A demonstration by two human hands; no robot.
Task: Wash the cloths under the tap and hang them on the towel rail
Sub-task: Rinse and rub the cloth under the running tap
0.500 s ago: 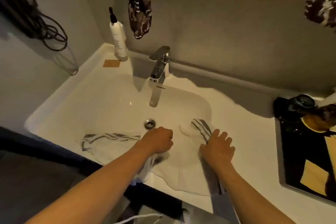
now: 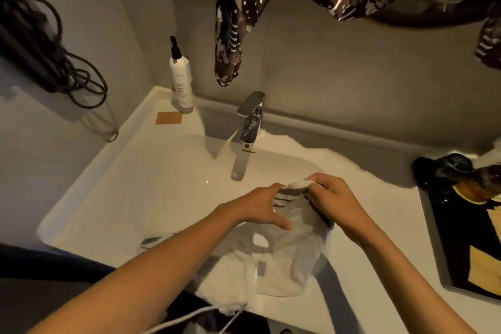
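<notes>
Both hands meet on a white cloth [image 2: 292, 241] at the front of the basin: the right hand [image 2: 332, 198] pinches its bunched top edge between curled fingers and thumb, while the left hand [image 2: 260, 209] grips the same edge just beside it, thumb spread across the fabric. From that shared grip the cloth hangs down and toward the person, its long axis running from the hands to the sink's [image 2: 113, 192] near rim, where the lower part drapes over the edge. The tap [image 2: 250, 122] stands beyond the hands and slightly to their left, its spout nearer the left hand; carrying the cloth under it would likely mean lifting away from the body. No running water can be made out. A striped corner of a second cloth [image 2: 151, 242] peeks out under the left forearm, so two cloths can be counted. One pump bottle [image 2: 181, 81] stands on the back ledge; no towel rail is clearly visible.
</notes>
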